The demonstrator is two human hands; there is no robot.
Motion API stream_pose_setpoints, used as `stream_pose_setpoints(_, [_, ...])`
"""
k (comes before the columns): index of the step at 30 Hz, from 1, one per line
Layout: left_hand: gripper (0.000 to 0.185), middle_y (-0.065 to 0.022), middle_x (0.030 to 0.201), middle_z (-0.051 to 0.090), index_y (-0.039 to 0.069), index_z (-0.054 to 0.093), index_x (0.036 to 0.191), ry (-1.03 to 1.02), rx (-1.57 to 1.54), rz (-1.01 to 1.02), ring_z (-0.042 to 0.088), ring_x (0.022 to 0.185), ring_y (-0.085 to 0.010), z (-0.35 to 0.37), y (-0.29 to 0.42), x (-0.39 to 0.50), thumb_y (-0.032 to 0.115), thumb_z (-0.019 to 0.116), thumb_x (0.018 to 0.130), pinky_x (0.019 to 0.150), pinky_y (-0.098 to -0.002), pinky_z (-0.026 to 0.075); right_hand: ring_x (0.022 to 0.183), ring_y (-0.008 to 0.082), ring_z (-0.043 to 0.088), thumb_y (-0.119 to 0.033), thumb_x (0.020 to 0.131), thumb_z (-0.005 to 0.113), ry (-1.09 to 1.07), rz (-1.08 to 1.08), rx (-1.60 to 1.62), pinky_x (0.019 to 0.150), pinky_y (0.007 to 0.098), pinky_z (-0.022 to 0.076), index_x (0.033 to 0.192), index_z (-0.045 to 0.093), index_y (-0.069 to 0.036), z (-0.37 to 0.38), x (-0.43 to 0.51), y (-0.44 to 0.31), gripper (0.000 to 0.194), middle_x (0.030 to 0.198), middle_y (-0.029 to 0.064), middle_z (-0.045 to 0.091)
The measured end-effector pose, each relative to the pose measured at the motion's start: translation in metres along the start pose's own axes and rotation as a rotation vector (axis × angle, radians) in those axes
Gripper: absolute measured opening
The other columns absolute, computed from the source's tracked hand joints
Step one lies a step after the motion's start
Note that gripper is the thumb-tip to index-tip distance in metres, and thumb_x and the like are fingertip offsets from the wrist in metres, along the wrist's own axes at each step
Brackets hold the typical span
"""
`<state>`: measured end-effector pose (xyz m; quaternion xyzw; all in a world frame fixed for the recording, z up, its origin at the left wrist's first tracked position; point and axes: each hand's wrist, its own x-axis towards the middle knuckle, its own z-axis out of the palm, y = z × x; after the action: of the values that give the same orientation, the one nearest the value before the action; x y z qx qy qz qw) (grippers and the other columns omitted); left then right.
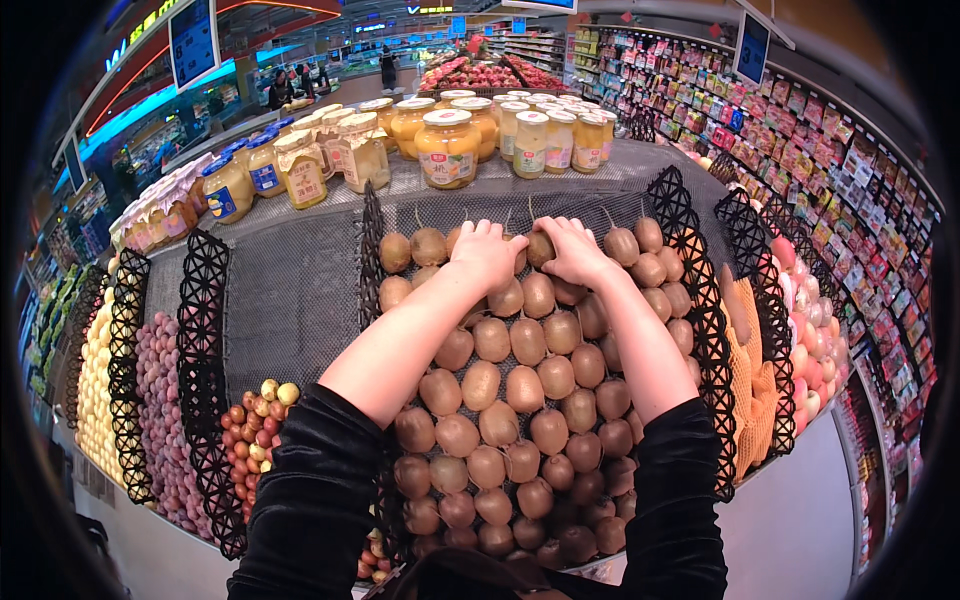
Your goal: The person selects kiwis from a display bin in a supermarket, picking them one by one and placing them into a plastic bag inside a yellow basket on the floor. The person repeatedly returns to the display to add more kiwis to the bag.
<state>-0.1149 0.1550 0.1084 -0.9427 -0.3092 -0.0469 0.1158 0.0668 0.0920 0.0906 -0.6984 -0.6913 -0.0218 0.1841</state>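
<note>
Rows of brown kiwifruit (527, 341) lie on a dark mesh mat on a sloping display, between black lattice dividers. Both arms, in black velvety sleeves, reach over them to the upper rows. My left hand (489, 251) rests with curved fingers over kiwifruit at the top, partly covering one beside its thumb. My right hand (574, 251) has its fingers around a kiwifruit (540, 249) in the top row, thumb below on its right side. The fingertips of my left hand and what lies beneath its palm are hidden.
Glass jars of preserved fruit (448, 150) stand along the ledge behind. A black lattice divider (370, 255) borders the kiwifruit on the left, another (705, 337) on the right. Jujubes (251, 427), purple grapes (169, 420), orange netting (750, 390) and pink apples (814, 360) flank them.
</note>
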Motion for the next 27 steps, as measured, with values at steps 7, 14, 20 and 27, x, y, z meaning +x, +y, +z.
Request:
stream_pose_setpoints(7, [0.042, -0.01, 0.111, 0.065, 0.016, 0.053, 0.122, 0.044, -0.409, 0.087, 0.06, 0.109, -0.0313, 0.006, -0.036, 0.018, 0.024, 0.07, 0.084, 0.096, -0.0475, 0.041, 0.121, 0.0356, 0.048, -0.007, 0.075, 0.073, 0.054, -0.049, 0.359, 0.107, 0.0386, 0.0401, 0.125, 0.047, -0.004, 0.0, -0.002, 0.013, 0.057, 0.126, 0.0193, 0.047])
stream_pose_setpoints(14, [0.076, -0.014, 0.128, 0.061, 0.022, 0.04, 0.144, -0.168, -0.177, -0.034, 0.057, 0.122, -0.029, -0.008, 0.001, 0.023, 0.064, 0.062, 0.085, 0.107, -0.0571, 0.026, 0.122, 0.0362, 0.053, -0.02, 0.079, 0.076, -0.003, 0.021, 0.158, 0.103, 0.0425, 0.0471, 0.141, 0.045, -0.012, 0.006, 0.003, 0.021, 0.07, 0.134, 0.0137, 0.043])
stream_pose_setpoints(20, [0.05, -0.0123, 0.127, 0.061, 0.017, 0.047, 0.128, -0.245, -0.654, 0.0, 0.053, 0.127, -0.0293, -0.001, -0.034, 0.035, 0.034, 0.069, 0.086, 0.108, -0.0643, 0.023, 0.122, 0.0372, 0.053, -0.022, 0.078, 0.077, 0.036, 0.021, 0.271, 0.103, 0.0424, 0.0462, 0.137, 0.047, -0.011, 0.003, -0.001, 0.012, 0.067, 0.135, 0.0138, 0.045])
stream_pose_setpoints(27, [0.041, -0.011, 0.126, 0.055, 0.024, 0.055, 0.13, 0.009, -0.318, -0.042, 0.05, 0.127, -0.0302, 0.005, -0.027, 0.034, 0.032, 0.063, 0.09, 0.107, -0.0532, 0.028, 0.125, 0.0351, 0.049, -0.015, 0.079, 0.075, 0.152, 0.013, 0.188, 0.104, 0.0449, 0.0409, 0.133, 0.048, -0.011, 0.012, -0.014, 0.001, 0.061, 0.132, 0.0133, 0.051])
